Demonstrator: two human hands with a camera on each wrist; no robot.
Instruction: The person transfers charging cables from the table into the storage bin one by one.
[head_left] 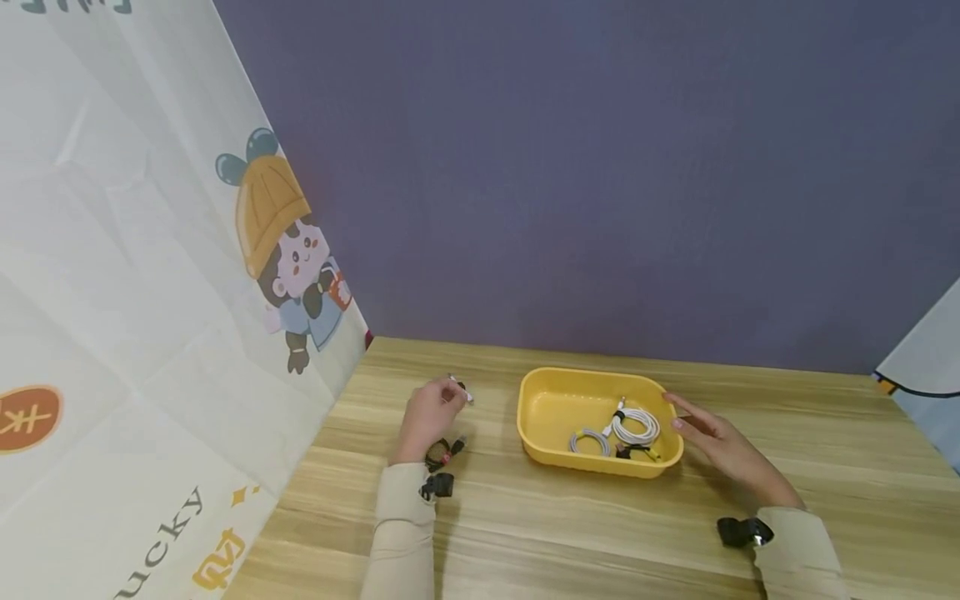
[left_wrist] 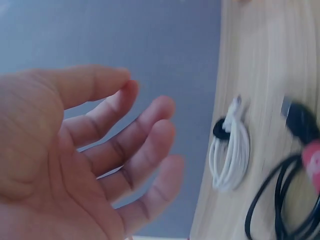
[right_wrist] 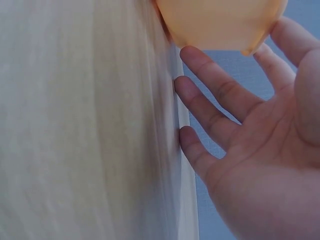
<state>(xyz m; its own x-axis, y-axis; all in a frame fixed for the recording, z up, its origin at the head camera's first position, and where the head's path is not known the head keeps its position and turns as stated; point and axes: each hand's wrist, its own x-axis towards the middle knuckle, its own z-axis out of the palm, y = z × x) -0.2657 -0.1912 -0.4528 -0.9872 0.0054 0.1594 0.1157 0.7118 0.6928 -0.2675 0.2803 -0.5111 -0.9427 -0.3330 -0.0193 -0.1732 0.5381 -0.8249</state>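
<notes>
My left hand (head_left: 431, 417) hovers at the left of the table, fingers loosely bent and nothing between them. Just past its fingertips lies a coiled white cable (left_wrist: 232, 157) with a black tie, partly covered by the hand in the head view. A coiled black cable (head_left: 437, 456) with a pinkish-red tie and a USB plug lies nearer, beside the left wrist. My right hand (head_left: 727, 450) rests its spread fingers against the right end of a yellow plastic basket (head_left: 592, 464). Inside are a white cable coil (head_left: 637, 427), a grey one (head_left: 590, 442) and a small black-and-yellow cable (head_left: 637, 452).
Everything sits on a wood-grain table (head_left: 510, 533). A dark blue-grey panel (head_left: 600, 183) rises behind its far edge. At the left hangs a white sheet (head_left: 150, 317) with cartoon prints. Each wrist wears a small black camera.
</notes>
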